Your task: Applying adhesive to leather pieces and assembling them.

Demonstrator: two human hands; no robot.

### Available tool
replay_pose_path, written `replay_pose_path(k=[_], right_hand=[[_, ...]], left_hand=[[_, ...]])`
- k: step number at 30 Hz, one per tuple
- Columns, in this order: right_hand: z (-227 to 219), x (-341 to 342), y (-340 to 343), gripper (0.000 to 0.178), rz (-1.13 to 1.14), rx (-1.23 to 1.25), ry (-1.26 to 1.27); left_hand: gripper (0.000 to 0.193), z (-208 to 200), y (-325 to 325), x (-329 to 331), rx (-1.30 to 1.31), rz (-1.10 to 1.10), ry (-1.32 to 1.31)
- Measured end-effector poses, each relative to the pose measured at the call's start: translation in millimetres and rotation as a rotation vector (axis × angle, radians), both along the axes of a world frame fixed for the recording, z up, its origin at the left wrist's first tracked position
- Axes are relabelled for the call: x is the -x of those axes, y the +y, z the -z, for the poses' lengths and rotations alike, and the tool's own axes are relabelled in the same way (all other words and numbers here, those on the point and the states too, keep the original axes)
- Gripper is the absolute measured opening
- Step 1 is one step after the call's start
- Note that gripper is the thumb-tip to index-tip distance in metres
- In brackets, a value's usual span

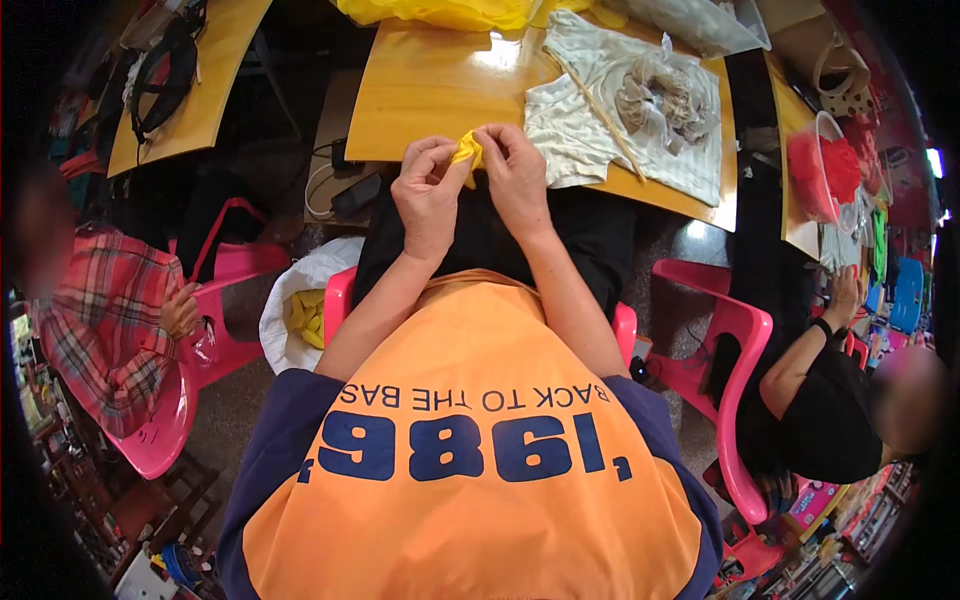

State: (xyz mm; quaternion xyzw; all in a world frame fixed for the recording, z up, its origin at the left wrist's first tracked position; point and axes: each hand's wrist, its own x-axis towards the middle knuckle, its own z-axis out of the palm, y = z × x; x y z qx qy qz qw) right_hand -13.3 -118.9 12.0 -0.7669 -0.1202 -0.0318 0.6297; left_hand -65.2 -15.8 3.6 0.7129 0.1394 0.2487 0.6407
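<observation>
A small piece of yellow fabric (467,150) is bunched between my two hands, just in front of the table's near edge. My left hand (430,190) pinches it from one side with the fingers curled. From the other side, my right hand (514,178) grips it between thumb and forefinger. The exact shape of the fabric is hidden by the fingers. To the right of my hands a white cloth (565,135) lies spread on the table, with a thin wooden stick (597,110) across it. A bundle of beige strands in clear plastic (662,100) rests on that cloth.
The wooden table (410,95) has a yellow heap (440,12) at its far edge. Beside my left leg stands a white sack (278,325) with yellow pieces inside. People sit on pink chairs (165,425) at both sides. A basket with red material (825,170) is at right.
</observation>
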Motion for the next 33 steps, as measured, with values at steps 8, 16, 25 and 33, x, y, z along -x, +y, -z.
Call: replay_pose_path(k=[8,16,25,33], right_hand=[[0,-15,-16,0.018,-0.361,-0.065,0.202],[-20,2,-7,0.018,-0.139,-0.392,0.232],[-21,4,-7,0.013,-0.171,-0.252,0.242],[2,-13,-9,0.012,-0.249,-0.335,0.278]], left_hand=[[0.011,-1,23,-6,0.761,0.532,0.028],[0.011,-12,22,-11,0.992,0.342,0.048],[0.029,-4,33,-8,1.109,0.39,0.073],[0.023,-22,29,-6,0.873,0.768,0.352]])
